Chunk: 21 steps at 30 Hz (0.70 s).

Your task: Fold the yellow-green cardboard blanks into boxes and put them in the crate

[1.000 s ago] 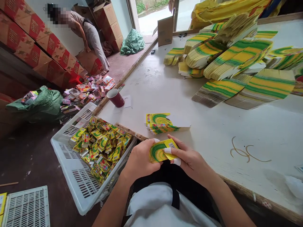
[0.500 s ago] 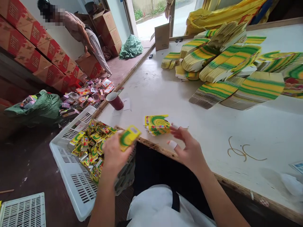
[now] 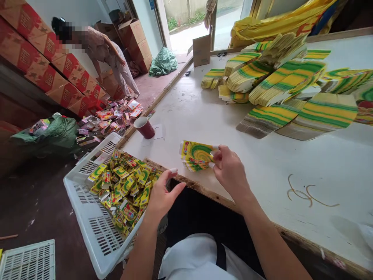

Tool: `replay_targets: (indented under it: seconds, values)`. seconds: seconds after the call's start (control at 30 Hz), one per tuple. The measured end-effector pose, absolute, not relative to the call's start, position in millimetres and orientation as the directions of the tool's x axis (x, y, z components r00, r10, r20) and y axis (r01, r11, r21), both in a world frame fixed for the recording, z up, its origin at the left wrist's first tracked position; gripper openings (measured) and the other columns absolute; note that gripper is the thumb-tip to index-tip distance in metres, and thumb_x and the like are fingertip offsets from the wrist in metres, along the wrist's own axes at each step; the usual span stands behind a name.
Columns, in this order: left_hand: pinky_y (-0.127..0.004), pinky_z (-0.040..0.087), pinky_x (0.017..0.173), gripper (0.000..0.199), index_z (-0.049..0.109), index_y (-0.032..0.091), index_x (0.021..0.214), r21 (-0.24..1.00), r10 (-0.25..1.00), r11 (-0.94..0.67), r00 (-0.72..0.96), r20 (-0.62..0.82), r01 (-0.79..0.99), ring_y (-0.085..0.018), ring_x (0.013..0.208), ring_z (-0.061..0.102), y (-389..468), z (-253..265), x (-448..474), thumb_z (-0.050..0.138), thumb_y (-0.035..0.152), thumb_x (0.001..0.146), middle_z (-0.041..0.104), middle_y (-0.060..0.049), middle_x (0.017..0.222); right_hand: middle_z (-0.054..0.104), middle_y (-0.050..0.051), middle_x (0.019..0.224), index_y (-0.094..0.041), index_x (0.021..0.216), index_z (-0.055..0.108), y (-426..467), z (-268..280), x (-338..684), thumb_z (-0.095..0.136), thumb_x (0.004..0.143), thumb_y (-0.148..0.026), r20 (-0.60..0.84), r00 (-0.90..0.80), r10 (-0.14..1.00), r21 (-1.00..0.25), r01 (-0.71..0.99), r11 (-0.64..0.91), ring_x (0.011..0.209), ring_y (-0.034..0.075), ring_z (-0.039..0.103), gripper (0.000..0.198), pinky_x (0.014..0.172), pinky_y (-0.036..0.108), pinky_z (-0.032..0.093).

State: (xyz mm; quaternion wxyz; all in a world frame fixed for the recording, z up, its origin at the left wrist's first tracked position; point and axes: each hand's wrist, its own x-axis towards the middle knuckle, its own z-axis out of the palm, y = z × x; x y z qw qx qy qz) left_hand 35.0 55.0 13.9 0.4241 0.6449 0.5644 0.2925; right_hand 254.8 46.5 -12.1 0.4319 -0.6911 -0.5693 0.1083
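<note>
A small fanned stack of flat yellow-green cartons (image 3: 196, 154) lies near the front edge of the white table. My right hand (image 3: 231, 169) pinches the top carton at its right end, between thumb and fingertips. White wraps cover some of its fingertips. My left hand (image 3: 163, 196) is by the wooden table edge, thumb and fingers apart, with nothing in it. Just left of that hand stands a white plastic basket (image 3: 84, 229), heaped with folded yellow-green boxes (image 3: 127, 184).
A maroon cup (image 3: 145, 128) stands at the table's left edge. Big stacks of flat cartons (image 3: 291, 79) fill the back right. Rubber bands (image 3: 303, 192) lie on the right. Across the room, a person (image 3: 101, 54) bends by red cartons (image 3: 48, 74).
The yellow box has left my left hand, which has opened and moved right toward the table edge. My right hand has closed on the stack's top carton.
</note>
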Motion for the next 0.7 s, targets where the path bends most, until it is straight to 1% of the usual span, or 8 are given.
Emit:
replay_targets:
  seconds: [0.13,0.2,0.27,0.33,0.43,0.53,0.6,0.7]
  values:
    - [-0.043,0.050,0.097,0.077,0.057,0.020,0.125,0.998,0.965,0.068,0.254,-0.063,-0.010,-0.030,0.116,0.063,43.2,14.8,65.6,0.082,0.060,0.064,0.068,-0.014,0.122,0.065,-0.002,0.079,-0.026,0.106,0.045,18.3,5.2,237.3,0.053,0.078,-0.013,0.310,0.329,0.892,-0.853,0.510,0.109,0.068,0.018,0.065,0.032,0.064,0.030,0.050]
    - [-0.043,0.051,0.096,0.072,0.060,0.021,0.120,0.955,0.966,0.103,0.257,-0.030,-0.278,-0.032,0.119,0.062,38.0,20.2,80.9,0.070,0.072,0.070,0.069,-0.013,0.119,0.062,-0.004,0.076,-0.026,0.104,0.045,5.8,9.0,224.3,0.056,0.080,-0.016,0.280,0.265,0.922,-0.912,0.375,0.169,0.065,0.016,0.063,0.028,0.063,0.028,0.051]
    - [-0.044,0.052,0.096,0.064,0.063,0.022,0.111,0.900,0.977,0.136,0.205,-0.053,-0.415,-0.032,0.117,0.063,33.8,27.4,92.1,0.056,0.076,0.078,0.072,-0.011,0.110,0.060,-0.005,0.075,-0.027,0.106,0.045,-4.4,10.7,212.1,0.056,0.082,-0.017,0.262,0.220,0.940,-0.945,0.258,0.203,0.065,0.014,0.062,0.028,0.062,0.026,0.052]
    - [-0.046,0.053,0.094,0.060,0.065,0.022,0.099,0.882,0.987,0.133,0.137,-0.079,-0.452,-0.030,0.106,0.067,30.7,34.3,97.8,0.047,0.076,0.082,0.072,-0.009,0.097,0.057,-0.006,0.075,-0.028,0.109,0.046,-12.0,12.2,203.2,0.057,0.084,-0.017,0.234,0.208,0.950,-0.969,0.127,0.211,0.067,0.013,0.061,0.029,0.064,0.025,0.053]
    - [-0.045,0.055,0.088,0.060,0.064,0.022,0.085,0.881,0.997,0.054,0.080,-0.018,-0.471,-0.027,0.087,0.068,27.7,40.3,98.9,0.036,0.075,0.086,0.067,-0.006,0.079,0.056,-0.006,0.077,-0.030,0.113,0.048,-18.7,14.1,197.2,0.060,0.085,-0.019,0.150,0.133,0.980,-0.979,-0.116,0.165,0.071,0.012,0.060,0.032,0.068,0.024,0.055]
    - [-0.040,0.055,0.084,0.058,0.065,0.023,0.086,0.874,0.997,-0.046,0.032,0.070,-0.483,-0.024,0.083,0.067,25.3,39.7,97.5,0.036,0.074,0.087,0.067,-0.004,0.078,0.057,-0.004,0.083,-0.032,0.117,0.048,-21.0,12.5,195.1,0.063,0.084,-0.020,0.110,0.058,0.992,-0.955,-0.270,0.122,0.076,0.012,0.061,0.038,0.072,0.026,0.057]
    - [-0.038,0.055,0.084,0.056,0.066,0.024,0.090,0.871,0.996,-0.076,0.009,0.092,-0.486,-0.024,0.086,0.067,23.9,36.7,97.1,0.043,0.075,0.085,0.068,-0.004,0.082,0.059,-0.004,0.087,-0.033,0.120,0.047,-22.1,10.3,193.2,0.061,0.084,-0.018,0.116,0.096,0.989,-0.963,-0.232,0.135,0.079,0.012,0.063,0.041,0.074,0.027,0.058]
    - [-0.039,0.055,0.085,0.058,0.065,0.024,0.090,0.877,0.998,-0.056,-0.008,0.060,-0.476,-0.026,0.087,0.068,23.7,32.4,96.6,0.046,0.078,0.081,0.068,-0.004,0.080,0.061,-0.003,0.086,-0.032,0.125,0.046,-25.4,10.0,190.4,0.058,0.085,-0.015,0.142,0.157,0.977,-0.988,-0.040,0.150,0.074,0.012,0.064,0.044,0.065,0.023,0.056]
